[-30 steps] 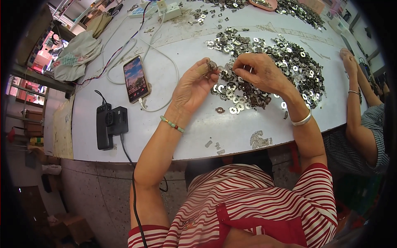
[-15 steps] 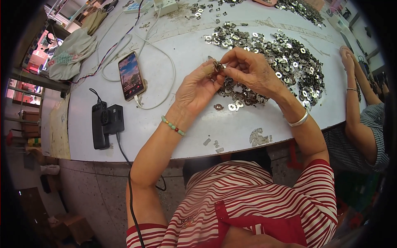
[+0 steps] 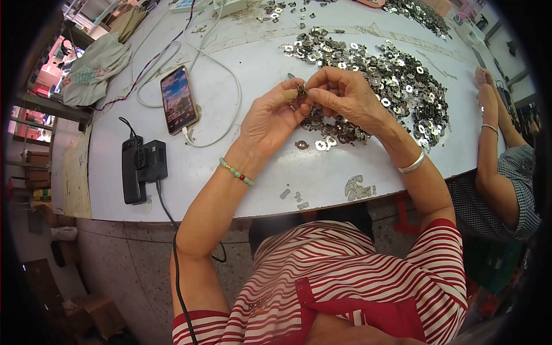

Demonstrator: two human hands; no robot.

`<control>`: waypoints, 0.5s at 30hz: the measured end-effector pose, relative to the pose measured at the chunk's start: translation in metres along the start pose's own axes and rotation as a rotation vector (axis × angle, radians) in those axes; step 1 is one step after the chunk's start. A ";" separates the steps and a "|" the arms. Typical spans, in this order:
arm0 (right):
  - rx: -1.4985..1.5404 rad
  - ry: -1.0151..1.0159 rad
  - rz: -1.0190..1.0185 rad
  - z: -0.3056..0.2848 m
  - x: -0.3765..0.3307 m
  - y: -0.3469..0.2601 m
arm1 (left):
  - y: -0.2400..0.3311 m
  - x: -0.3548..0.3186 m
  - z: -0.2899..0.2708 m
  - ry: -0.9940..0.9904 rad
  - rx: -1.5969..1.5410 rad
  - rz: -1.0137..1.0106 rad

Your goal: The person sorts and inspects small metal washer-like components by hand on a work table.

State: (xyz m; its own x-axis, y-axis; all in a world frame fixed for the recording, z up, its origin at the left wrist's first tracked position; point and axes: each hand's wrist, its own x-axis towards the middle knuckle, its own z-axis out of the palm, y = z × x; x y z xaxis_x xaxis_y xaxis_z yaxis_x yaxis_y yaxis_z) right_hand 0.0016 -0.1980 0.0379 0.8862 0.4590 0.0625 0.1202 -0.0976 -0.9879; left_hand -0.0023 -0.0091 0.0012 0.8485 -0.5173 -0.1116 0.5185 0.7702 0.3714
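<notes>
Left hand [image 3: 269, 118] clamped on small, flat dark-metal pieces [image 3: 301, 91]; right hand [image 3: 349, 99] at them, grip unclear. Rounded pink tray [image 3: 374, 3]: contents indiscernible.

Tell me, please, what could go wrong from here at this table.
The small metal parts held in the left hand, with the right hand close against them, could slip and get lost in the pile of loose parts. The white cable plugged into the phone loops near the left hand; a snag might tug it.
</notes>
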 end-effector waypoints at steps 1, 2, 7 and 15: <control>-0.001 -0.001 0.000 0.000 0.000 0.000 | 0.000 0.000 -0.001 -0.002 0.018 -0.001; -0.006 0.005 -0.002 0.000 0.000 0.000 | 0.000 0.000 -0.001 -0.005 0.037 -0.002; -0.013 0.002 -0.008 -0.001 -0.001 0.002 | -0.001 -0.001 0.000 0.003 0.200 0.048; -0.105 -0.020 -0.052 -0.003 -0.001 0.001 | -0.003 -0.001 0.002 0.005 0.404 0.165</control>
State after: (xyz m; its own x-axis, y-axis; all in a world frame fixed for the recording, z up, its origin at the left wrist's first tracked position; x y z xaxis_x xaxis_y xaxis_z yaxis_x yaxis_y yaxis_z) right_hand 0.0023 -0.2017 0.0371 0.8686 0.4834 0.1091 0.2128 -0.1651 -0.9630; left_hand -0.0049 -0.0118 0.0017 0.9177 -0.3965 -0.0246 0.2932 0.6342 0.7154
